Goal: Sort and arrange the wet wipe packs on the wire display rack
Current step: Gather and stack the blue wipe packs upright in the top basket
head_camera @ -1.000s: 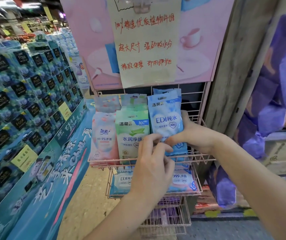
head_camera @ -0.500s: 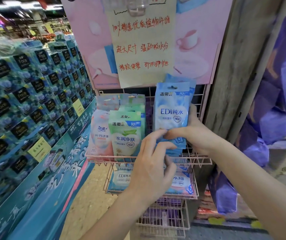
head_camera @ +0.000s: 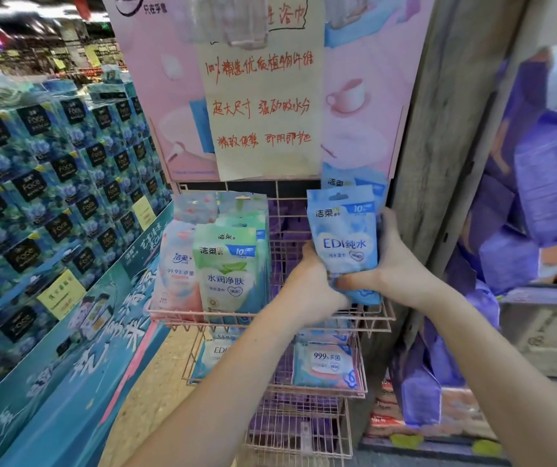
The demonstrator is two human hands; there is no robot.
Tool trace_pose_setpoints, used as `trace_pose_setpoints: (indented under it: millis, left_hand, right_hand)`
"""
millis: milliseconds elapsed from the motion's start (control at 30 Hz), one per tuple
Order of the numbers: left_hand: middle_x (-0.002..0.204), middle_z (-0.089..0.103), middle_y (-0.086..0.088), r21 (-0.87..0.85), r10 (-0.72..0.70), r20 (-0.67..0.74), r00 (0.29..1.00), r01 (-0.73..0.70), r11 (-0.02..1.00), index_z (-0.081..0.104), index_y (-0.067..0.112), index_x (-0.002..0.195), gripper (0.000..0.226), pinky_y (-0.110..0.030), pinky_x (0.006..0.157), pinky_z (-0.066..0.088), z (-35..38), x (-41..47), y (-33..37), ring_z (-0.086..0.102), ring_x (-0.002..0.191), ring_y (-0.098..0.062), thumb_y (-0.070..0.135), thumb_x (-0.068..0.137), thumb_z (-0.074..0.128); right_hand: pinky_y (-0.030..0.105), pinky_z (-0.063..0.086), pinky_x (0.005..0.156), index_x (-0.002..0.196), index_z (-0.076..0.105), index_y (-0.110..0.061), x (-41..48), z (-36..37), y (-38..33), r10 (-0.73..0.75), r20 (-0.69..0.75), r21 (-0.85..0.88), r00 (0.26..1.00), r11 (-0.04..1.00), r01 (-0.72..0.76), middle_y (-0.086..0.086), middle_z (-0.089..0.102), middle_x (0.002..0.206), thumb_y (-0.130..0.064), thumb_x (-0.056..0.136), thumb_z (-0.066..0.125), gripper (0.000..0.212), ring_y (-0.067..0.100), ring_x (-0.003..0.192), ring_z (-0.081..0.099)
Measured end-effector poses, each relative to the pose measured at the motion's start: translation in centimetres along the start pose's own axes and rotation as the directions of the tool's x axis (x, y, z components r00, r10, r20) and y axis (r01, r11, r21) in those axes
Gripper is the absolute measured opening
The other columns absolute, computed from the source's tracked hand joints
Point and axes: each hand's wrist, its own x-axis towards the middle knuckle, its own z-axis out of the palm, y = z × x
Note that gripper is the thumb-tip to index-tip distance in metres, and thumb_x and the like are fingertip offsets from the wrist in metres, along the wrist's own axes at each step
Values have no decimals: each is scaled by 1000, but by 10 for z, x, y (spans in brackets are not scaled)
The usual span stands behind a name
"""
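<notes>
1. The left hand and right hand together clasped the blue packs upright.
2. The packs were held above the right end of the top wire basket, apart from the green pack.

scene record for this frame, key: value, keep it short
setting: shop aisle, pink wire rack
left hand: gripping lower left of the blue packs
right hand: gripping right side of the blue packs
held: blue packs, several, upright, above top basket's right side
top basket left: pink packs, green packs, standing
lower basket: flat packs
</notes>
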Motion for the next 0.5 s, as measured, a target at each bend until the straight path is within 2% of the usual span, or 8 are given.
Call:
trace_pose_setpoints:
  millis: [100,200,267,367,433,500]
  left_hand:
    - [122,59,0,33,16,-112,994,-12,999,32,21,126,69,-38,86,55,10,-2,-9,64,111,-22,16,78,81]
    - [117,60,0,71,31,-150,988,-20,997,29,28,116,62,-40,80,54,10,-3,-11,64,103,-24,14,78,76]
    - [117,59,0,99,29,-132,991,-16,995,27,30,116,63,-40,80,54,8,-3,-13,64,101,-23,15,79,76]
    - [128,51,-4,123,30,-26,999,-26,992,24,25,125,72,-40,86,56,2,-3,-14,63,108,-23,15,80,78]
    - [137,41,-6,88,11,105,994,-20,996,18,17,140,84,-32,89,55,-6,-3,-13,59,118,-19,14,80,77]
    - [135,48,1,4,-13,202,979,13,1000,18,12,145,88,-22,87,52,-17,-3,-12,59,118,-9,19,80,76]
  right_hand:
    - [14,53,84,143,19,-23,0,-2,1,-9,64,-7,998,1000,9,-12,57,128,2,61,92,113,-10,112,61]
    - [32,56,96,146,30,-15,4,-2,4,2,147,-33,989,999,3,-3,62,132,-10,59,95,108,6,119,63]
    - [38,56,98,145,34,-13,4,-1,5,4,170,-30,985,1000,2,-1,63,132,-13,59,95,106,9,120,64]
    - [33,54,100,143,41,-22,1,-4,6,-7,216,5,976,1000,6,-4,65,132,-6,70,89,89,8,121,63]
    - [37,51,104,140,48,-27,-4,-6,9,20,244,71,970,997,-38,-6,67,131,-8,76,84,75,10,122,63]
    - [43,50,105,137,53,-24,-6,-5,14,45,236,67,971,996,-62,-4,68,130,-14,74,83,70,14,121,64]
